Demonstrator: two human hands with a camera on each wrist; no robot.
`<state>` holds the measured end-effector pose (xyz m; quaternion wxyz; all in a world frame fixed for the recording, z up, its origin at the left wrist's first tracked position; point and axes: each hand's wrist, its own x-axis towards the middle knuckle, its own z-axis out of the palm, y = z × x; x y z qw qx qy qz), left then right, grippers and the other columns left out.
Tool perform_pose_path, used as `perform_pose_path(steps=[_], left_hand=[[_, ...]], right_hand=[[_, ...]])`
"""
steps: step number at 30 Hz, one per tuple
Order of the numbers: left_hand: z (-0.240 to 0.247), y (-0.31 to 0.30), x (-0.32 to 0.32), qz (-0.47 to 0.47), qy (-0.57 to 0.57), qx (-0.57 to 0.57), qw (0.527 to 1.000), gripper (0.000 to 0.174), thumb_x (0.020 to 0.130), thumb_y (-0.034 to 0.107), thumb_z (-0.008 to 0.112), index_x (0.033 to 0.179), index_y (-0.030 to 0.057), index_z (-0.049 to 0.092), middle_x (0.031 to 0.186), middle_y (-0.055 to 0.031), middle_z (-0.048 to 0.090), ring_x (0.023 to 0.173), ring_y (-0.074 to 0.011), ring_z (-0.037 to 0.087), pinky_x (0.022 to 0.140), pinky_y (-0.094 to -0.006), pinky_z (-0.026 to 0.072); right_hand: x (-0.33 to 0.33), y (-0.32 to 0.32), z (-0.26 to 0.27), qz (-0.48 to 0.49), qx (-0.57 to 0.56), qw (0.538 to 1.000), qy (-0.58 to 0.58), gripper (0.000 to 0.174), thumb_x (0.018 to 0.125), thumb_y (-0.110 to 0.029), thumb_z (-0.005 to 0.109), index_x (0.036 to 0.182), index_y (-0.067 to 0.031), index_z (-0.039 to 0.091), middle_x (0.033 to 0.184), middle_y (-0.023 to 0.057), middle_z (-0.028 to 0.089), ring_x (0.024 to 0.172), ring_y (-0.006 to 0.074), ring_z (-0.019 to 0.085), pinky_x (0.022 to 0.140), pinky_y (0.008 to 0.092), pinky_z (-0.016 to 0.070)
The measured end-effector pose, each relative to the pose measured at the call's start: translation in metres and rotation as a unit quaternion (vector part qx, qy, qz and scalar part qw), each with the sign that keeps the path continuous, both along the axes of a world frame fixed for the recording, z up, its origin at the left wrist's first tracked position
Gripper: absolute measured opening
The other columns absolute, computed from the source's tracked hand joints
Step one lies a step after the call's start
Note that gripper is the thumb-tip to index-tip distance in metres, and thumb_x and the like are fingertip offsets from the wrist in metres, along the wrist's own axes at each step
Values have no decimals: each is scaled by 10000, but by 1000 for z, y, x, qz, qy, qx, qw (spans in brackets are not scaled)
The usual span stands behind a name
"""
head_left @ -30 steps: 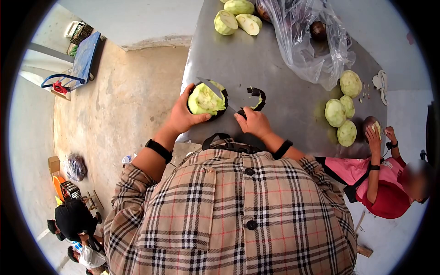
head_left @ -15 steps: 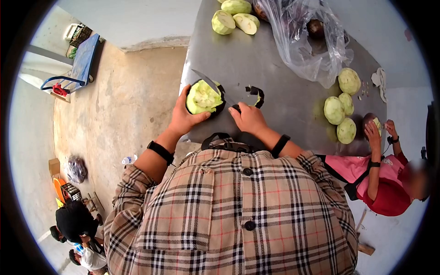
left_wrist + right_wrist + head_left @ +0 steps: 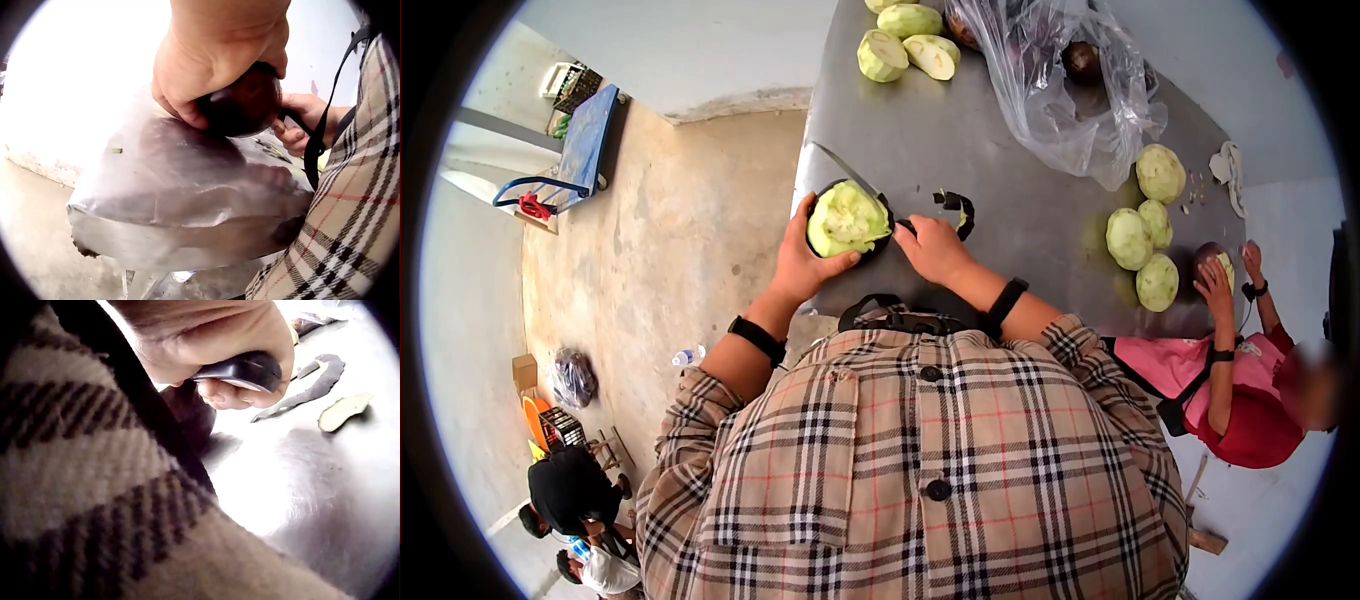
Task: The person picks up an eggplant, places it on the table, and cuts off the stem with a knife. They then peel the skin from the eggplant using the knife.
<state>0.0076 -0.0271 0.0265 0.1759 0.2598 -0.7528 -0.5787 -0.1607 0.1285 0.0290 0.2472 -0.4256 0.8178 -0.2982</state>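
My left hand (image 3: 805,262) grips a round, dark purple eggplant (image 3: 844,218) near the table's left edge, fingers round its far side and thumb on the near side. Its upper face is peeled to pale green flesh, while the lower side keeps dark skin, as the left wrist view shows on the eggplant (image 3: 245,103). In my right hand (image 3: 940,250) is a knife (image 3: 847,170), its blade lying across the eggplant's right upper edge. The right wrist view shows fingers curled round the black handle (image 3: 247,372). A curled strip of dark peel (image 3: 967,212) lies just beyond that hand.
On the metal table (image 3: 1010,250), peeled eggplants (image 3: 1128,238) stand to the right and cut pieces (image 3: 932,56) at the back. A clear plastic bag (image 3: 1060,120) holds dark eggplants. Another person's hand (image 3: 1218,290) touches an eggplant at the right end. A blue trolley (image 3: 590,140) stands left.
My right hand and the knife have shifted slightly left and away from my body, the blade sliding along the eggplant's edge. The left hand keeps its grip.
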Motion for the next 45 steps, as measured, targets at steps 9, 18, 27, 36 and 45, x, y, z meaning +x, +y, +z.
perform_pose_path(steps=[9,18,27,36,45], left_hand=[[-6,7,2,26,17,13,999,1091,572,335,871,1394,-38,258,1309,-193,456,1213,-281,460,1014,-349,376],[0,11,2,45,-6,-12,999,1096,573,325,874,1393,-49,251,1330,-210,438,1236,-286,440,1026,-348,364],[-7,4,4,26,13,-2,1000,1107,576,320,878,1406,-33,236,1336,-214,426,1243,-289,431,1035,-352,352],[-9,-8,7,-26,53,47,997,994,573,237,872,1362,27,303,1320,-186,385,1241,-298,402,1038,-368,345],[15,-45,-2,-98,33,98,990,845,661,68,776,1398,142,370,1387,-132,259,1270,-276,349,1024,-392,383]], right_hand=[[-3,19,-13,-43,27,997,-58,501,898,-423,498,781,53,600,780,268,614,778,440,592,704,477,465],[-22,41,-5,-124,-18,773,-621,471,937,-514,428,776,-81,521,530,15,437,377,124,387,400,285,325],[-21,48,2,-109,-65,791,-598,457,951,-479,432,790,-58,508,547,13,444,375,95,369,376,238,319],[-19,48,2,-115,-97,865,-479,425,960,-411,454,822,-15,529,550,14,452,381,83,373,377,228,316],[-17,49,0,-67,-63,918,-386,391,974,-373,436,855,-14,536,558,-4,433,396,64,373,385,217,317]])
